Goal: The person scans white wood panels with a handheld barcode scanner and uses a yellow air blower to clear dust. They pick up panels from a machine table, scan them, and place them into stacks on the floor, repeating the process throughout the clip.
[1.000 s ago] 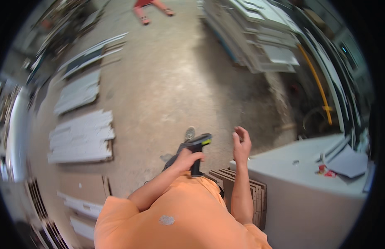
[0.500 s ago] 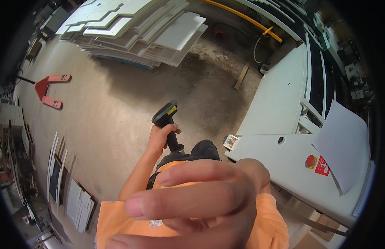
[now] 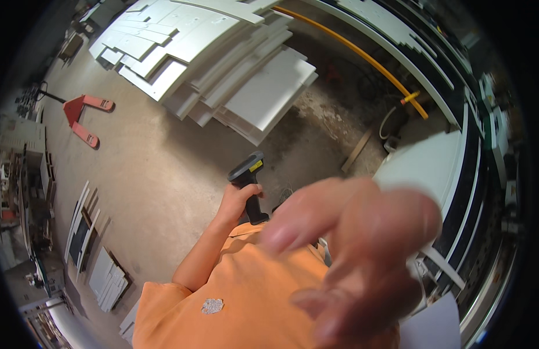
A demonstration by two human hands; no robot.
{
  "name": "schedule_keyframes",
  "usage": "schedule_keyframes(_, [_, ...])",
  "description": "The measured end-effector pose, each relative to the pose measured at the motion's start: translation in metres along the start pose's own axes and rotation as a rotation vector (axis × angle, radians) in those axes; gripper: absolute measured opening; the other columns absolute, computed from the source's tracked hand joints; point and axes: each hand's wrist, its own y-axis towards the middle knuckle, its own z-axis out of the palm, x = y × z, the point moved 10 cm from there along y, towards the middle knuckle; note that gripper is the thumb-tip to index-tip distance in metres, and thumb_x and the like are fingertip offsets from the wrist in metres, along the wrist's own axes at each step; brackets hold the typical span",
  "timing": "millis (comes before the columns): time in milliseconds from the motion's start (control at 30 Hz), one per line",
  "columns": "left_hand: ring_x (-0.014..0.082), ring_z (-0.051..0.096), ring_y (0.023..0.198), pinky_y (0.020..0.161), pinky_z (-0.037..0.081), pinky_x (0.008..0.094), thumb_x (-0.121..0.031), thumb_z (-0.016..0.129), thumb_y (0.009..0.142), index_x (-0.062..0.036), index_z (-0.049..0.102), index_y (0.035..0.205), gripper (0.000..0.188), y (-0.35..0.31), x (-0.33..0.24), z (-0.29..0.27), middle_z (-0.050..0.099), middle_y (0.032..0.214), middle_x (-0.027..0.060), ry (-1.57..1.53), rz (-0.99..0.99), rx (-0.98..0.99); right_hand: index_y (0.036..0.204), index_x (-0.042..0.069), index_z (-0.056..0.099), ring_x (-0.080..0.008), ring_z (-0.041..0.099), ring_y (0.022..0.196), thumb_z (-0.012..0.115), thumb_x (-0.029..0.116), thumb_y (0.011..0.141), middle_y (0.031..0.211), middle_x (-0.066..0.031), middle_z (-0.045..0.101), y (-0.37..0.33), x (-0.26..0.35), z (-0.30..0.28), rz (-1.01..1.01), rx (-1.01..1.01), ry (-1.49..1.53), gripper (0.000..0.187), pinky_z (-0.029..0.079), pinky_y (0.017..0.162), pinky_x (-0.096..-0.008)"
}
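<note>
My left hand [image 3: 244, 198] is closed round the grip of a black handheld barcode scanner [image 3: 255, 203], which is upright in front of my orange shirt [image 3: 223, 291]. A yellow label marks the scanner's head. Large and blurred, my right hand [image 3: 368, 250] is raised close to the camera, over the right side of the shirt. Its fingers are bent but apart, with nothing visible between them. Behind that hand, part of a white machine cover [image 3: 420, 160] and a white sheet of paper [image 3: 435, 326] show.
Ahead is a big stack of white panels [image 3: 263, 93]. A yellow bar [image 3: 362, 49] runs beside the machine on the right. A red pallet jack [image 3: 77, 113] stands on the concrete floor [image 3: 147, 192] at the left, with smaller panels [image 3: 108, 279] lying nearer.
My right hand has moved up and right, blurring. The view has shifted: the panel stack appears larger and lower, and the paper has swung to the lower edge. My left hand still holds the scanner.
</note>
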Motion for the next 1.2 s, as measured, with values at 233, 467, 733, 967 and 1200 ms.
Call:
schedule_keyframes(233, [0.0071,0.048,0.043,0.035,0.033,0.022,-0.024,0.068,0.084,-0.0024,0.063,0.093,0.024,0.066,-0.063,0.02,0.072,0.08,0.0092,-0.056,0.032,-0.055,0.125,-0.002,0.057,-0.0356,0.06,0.112,0.069,0.012,0.088,0.126,-0.0168,0.06,-0.081,-0.315,-0.029,0.848,0.379,-0.478,0.041,0.049,0.099,-0.0433])
schedule_keyframes(467, [0.0065,0.052,0.043,0.034,0.035,0.0202,-0.027,0.069,0.088,-0.0051,0.063,0.09,0.023,0.158,-0.097,0.032,0.073,0.081,0.0115,-0.375,-0.118,0.031,0.14,-0.003,0.047,-0.0424,0.05,0.126,0.074,0.018,0.088,0.139,-0.0218,0.048,-0.134,-0.496,-0.024,0.743,0.635,-0.768,0.063,0.045,0.105,-0.0488])
schedule_keyframes(733, [0.0038,0.036,0.036,0.033,0.027,0.0202,-0.032,0.067,0.091,-0.0066,0.065,0.089,0.026,0.232,-0.173,0.039,0.074,0.081,0.0119,-0.343,-0.033,-0.022,0.151,-0.005,0.035,-0.0401,0.048,0.132,0.073,0.039,0.091,0.144,-0.0237,0.045,-0.133,-0.648,-0.012,0.949,0.741,-0.894,0.083,0.046,0.107,-0.0482])
schedule_keyframes(967, [0.0051,0.039,0.038,0.034,0.029,0.0206,-0.029,0.066,0.088,-0.0068,0.063,0.089,0.022,0.273,-0.199,0.063,0.071,0.079,0.0128,-0.398,0.043,-0.158,0.132,-0.007,0.045,-0.0454,0.064,0.108,0.071,0.028,0.089,0.126,-0.0284,0.057,-0.145,-0.679,-0.072,1.115,0.763,-0.738,0.062,0.054,0.093,-0.051])
schedule_keyframes(1200, [0.0208,0.067,0.065,0.062,0.056,0.0338,-0.019,0.071,0.088,0.0026,0.063,0.106,0.029,0.295,-0.225,0.097,0.067,0.083,0.0116,-0.248,0.365,-0.33,0.11,-0.003,0.058,-0.0422,0.069,0.099,0.078,0.028,0.076,0.104,-0.0222,0.071,-0.138,-0.615,-0.302,1.189,1.107,-0.918,0.05,0.054,0.087,-0.0494])
